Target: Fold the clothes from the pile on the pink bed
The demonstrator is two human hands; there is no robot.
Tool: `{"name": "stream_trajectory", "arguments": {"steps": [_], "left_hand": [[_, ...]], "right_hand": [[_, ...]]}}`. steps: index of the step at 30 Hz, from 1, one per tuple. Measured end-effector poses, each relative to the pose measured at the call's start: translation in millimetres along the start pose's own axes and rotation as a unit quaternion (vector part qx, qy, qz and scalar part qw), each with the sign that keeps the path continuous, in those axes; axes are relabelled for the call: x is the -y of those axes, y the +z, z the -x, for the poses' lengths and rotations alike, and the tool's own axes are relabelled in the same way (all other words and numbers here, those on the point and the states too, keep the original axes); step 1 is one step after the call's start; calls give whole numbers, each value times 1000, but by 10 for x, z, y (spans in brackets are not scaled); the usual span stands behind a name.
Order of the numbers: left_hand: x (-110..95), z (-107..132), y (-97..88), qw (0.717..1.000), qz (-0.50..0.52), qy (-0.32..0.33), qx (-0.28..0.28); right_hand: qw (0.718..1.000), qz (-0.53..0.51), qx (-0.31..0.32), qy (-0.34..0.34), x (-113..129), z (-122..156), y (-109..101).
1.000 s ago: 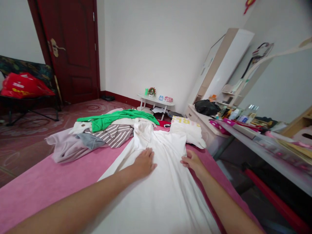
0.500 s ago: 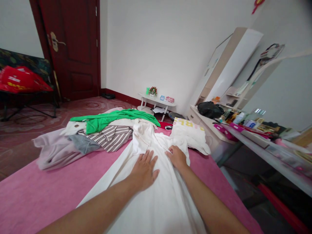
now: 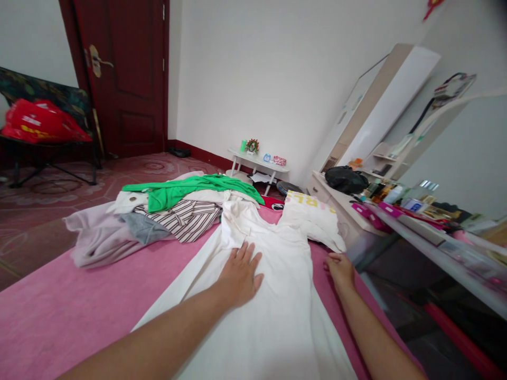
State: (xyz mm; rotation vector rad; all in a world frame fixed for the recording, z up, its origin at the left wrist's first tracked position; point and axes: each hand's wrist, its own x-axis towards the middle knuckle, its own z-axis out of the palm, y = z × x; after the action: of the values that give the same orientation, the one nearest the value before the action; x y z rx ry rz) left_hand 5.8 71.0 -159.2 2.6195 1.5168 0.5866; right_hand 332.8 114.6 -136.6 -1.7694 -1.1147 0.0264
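Note:
A long white dress with short sleeves lies spread on a pink cover, its neckline at the far end. My left hand rests flat on the upper part of the dress, fingers stretched out and slightly apart. To the right of the dress, past its side edge, my right hand is over the pink cover with its fingers curled in. Nothing shows in that hand. A folded white shirt with yellow and pink letters lies just beyond it, by the dress's right shoulder.
A heap of clothes at the back left includes a green garment, a striped one and a pale lilac one. A dressing table with cosmetics and a black bag stands on the right. A low white table stands by the wall.
My right hand has moved off the dress to the right, and the bunched right side of the dress now lies flatter and wider. My left hand stays flat on the dress.

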Motion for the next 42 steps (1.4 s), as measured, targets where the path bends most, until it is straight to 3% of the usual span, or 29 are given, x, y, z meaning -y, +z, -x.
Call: {"name": "stream_trajectory", "arguments": {"steps": [4, 7, 10, 15, 17, 19, 21, 24, 27, 31, 33, 35, 39, 42], "left_hand": [[18, 8, 0, 1000, 1, 3, -2], [30, 13, -14, 1000, 6, 5, 1], [29, 13, -36, 1000, 8, 0, 6], [0, 4, -53, 1000, 4, -6, 9], [-11, 5, -48, 1000, 2, -8, 9], [-13, 8, -42, 1000, 2, -8, 9], [-3, 11, -40, 1000, 2, -7, 7], [20, 19, -45, 1000, 0, -7, 3], [28, 33, -31, 1000, 0, -19, -5], [61, 18, 6, 999, -2, -45, -10], [188, -39, -53, 998, -12, -62, -17], [453, -136, -218, 996, -42, -74, -37], [1270, -398, -779, 979, -171, -68, -87], [1730, -586, -1154, 953, -246, -131, -121]], "right_hand": [[999, 0, 48, -13, 225, 19, 482], [998, 1, 51, -22, 379, -34, 619], [1000, 14, 1, -4, 362, -143, 386], [978, 68, -174, 94, 51, -278, -245], [970, 89, -209, 87, 1, -243, -282], [973, 101, -207, 30, 73, -151, -131], [983, 81, -153, -64, 255, -6, 157], [982, -15, 5, -191, 588, 297, 652], [958, -70, 157, -232, 776, 603, 977], [950, -110, 196, -216, 737, 758, 1039], [951, -142, 197, -193, 688, 738, 997], [950, -159, 197, -180, 665, 709, 964], [948, -162, 192, -194, 676, 700, 965], [954, -148, 173, -193, 683, 701, 994]]}}
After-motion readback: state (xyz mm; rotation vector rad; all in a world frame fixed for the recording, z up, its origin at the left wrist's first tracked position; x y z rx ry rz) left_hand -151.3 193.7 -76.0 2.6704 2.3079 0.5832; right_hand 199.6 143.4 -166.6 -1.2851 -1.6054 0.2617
